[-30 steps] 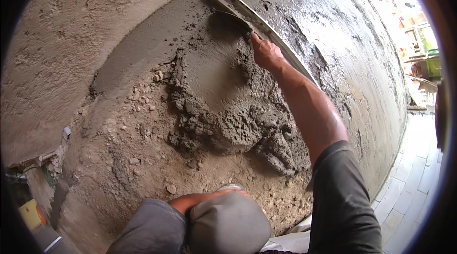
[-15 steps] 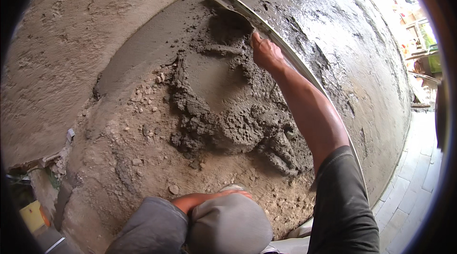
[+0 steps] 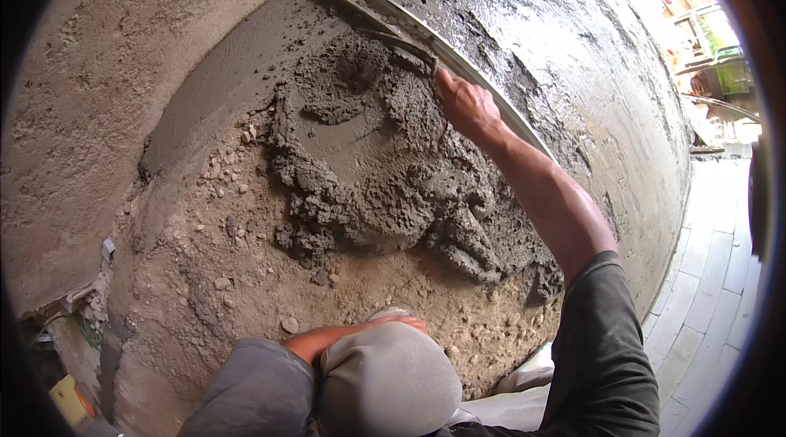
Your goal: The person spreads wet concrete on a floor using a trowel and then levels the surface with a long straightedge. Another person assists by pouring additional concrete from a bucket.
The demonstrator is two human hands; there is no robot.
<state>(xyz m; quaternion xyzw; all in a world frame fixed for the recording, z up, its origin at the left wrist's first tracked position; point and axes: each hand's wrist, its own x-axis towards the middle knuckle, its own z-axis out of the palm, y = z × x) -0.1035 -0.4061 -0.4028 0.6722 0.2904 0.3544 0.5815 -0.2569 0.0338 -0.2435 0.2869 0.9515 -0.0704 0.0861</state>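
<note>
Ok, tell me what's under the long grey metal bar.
Wet grey mortar shows along both sides of the long grey metal bar; whatever lies directly beneath it is covered and cannot be seen.

Right hand point(image 3: 471, 105) grips a trowel point(image 3: 405, 45) at upper centre, alongside a long straightedge point(image 3: 385, 11). Wet mortar point(image 3: 377, 203) lies heaped mid-frame. Left hand point(image 3: 403, 325) rests by the knee point(image 3: 389, 384), lower centre.

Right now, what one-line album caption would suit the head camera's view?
Right hand gripping a trowel beside a long straightedge, with lumpy wet grey mix heaped on stony ground.
</note>
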